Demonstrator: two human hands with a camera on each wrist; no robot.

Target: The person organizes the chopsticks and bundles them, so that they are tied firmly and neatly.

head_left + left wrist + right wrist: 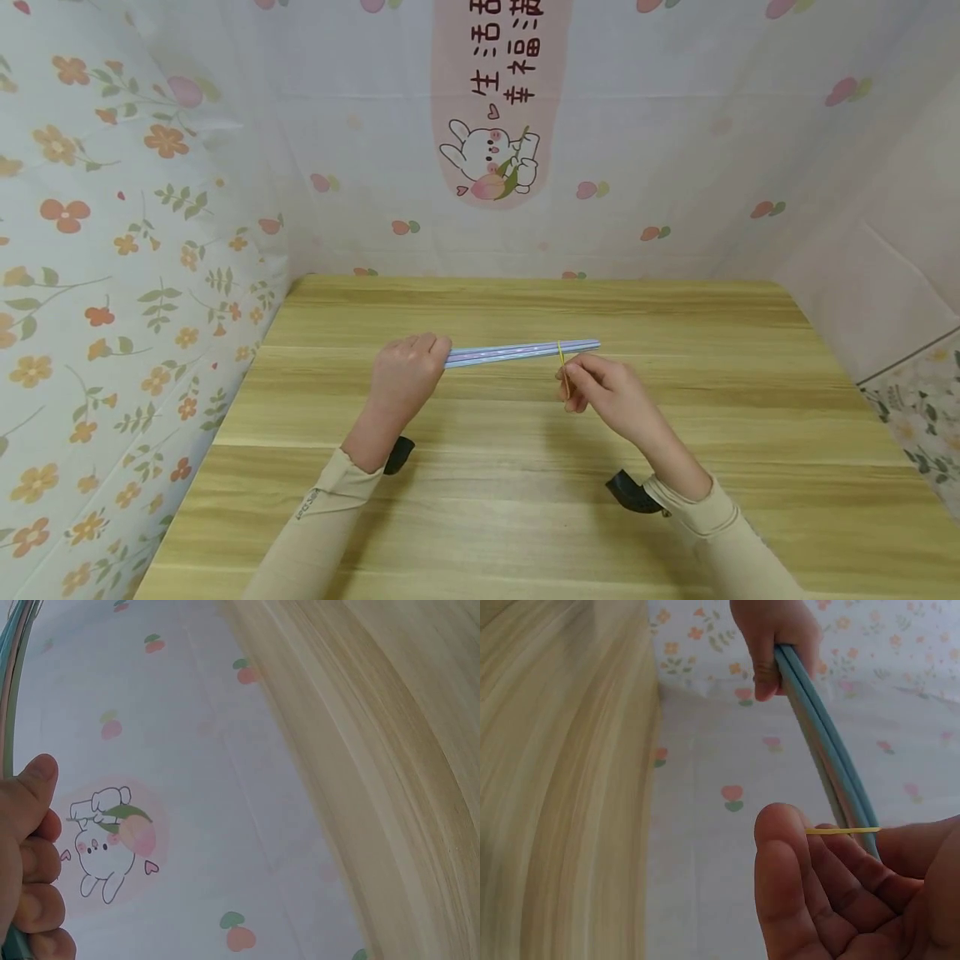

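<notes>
A bundle of slim pastel chopsticks [502, 354], blue and purple in the head view, is held up over the table in my left hand [408, 375]. The fingers of that hand wrap round one end, and the thumb shows along the bundle in the left wrist view. Close to the bundle's other end, a yellow rubber band [844, 831] loops around the sticks. My right hand [615, 396] pinches the band with its fingertips and draws it taut, away from the sticks. Part of the band lies hidden behind the fingers.
Under both hands spreads a wood-grain table [495, 500]. A white printed cloth [637, 158] with a rabbit drawing hangs behind it, and a flowered cloth [127, 250] hangs on the left. Black straps [632, 493] show at both wrists.
</notes>
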